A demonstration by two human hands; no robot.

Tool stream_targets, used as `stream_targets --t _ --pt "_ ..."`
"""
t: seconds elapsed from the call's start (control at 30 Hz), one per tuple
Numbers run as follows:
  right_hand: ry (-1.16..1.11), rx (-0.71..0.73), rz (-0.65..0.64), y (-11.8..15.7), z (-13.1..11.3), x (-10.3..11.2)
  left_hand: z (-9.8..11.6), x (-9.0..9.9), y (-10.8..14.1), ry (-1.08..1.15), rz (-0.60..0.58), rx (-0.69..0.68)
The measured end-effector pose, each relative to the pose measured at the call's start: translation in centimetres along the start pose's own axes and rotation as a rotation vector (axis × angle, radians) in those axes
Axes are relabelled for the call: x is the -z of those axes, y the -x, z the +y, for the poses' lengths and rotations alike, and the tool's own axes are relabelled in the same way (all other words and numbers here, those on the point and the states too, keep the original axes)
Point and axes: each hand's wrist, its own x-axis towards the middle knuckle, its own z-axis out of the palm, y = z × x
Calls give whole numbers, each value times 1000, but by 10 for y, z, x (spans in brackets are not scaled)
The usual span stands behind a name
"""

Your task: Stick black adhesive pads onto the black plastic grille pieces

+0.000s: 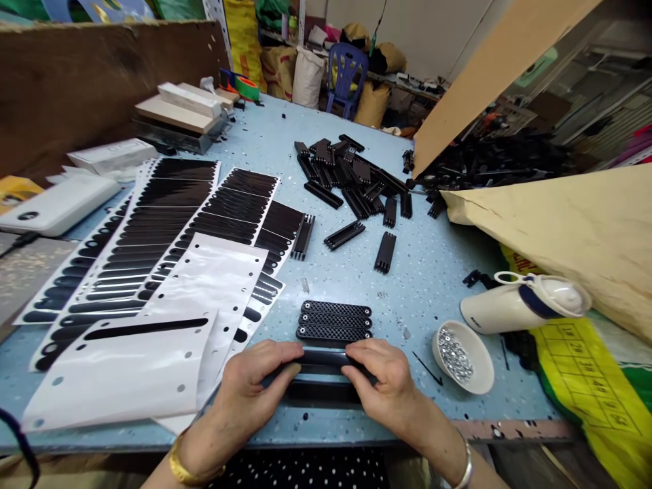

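Observation:
Between my two hands is a glossy black strip (324, 357), level above the near part of the table. My left hand (262, 380) pinches its left end between thumb and fingers, and my right hand (379, 373) pinches its right end. Just below the strip lies a dark bar (322, 392), partly behind my fingers. Right beyond the strip, several black textured pieces with silver screws (334, 319) lie side by side. At the left, sheets of black stickers (168, 224) overlap, with white backing sheets (122, 373) on top.
Loose black parts (351, 173) are heaped on the far table (432, 272). A white bowl of small metal pieces (461, 358) and a lying white bottle (502, 307) are at the right. Boxes (178, 112) stand back left; brown paper (560, 224) covers the right side.

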Motion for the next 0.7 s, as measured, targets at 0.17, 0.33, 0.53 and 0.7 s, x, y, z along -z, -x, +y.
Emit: stream_targets --t 0.17,0.33,0.53,0.7 --pt "-91 -37 14 -1 4 0 -2 0 -2 -16 2 -53" --pt "-176 -76 12 -1 4 2 -6 -1 -1 -41 18 -82" --pt "-297 -183 28 3 6 0 -9 -2 0 -55 9 -84" --pt "-350 -241 26 6 7 -2 -8 -2 0 -50 16 -61"
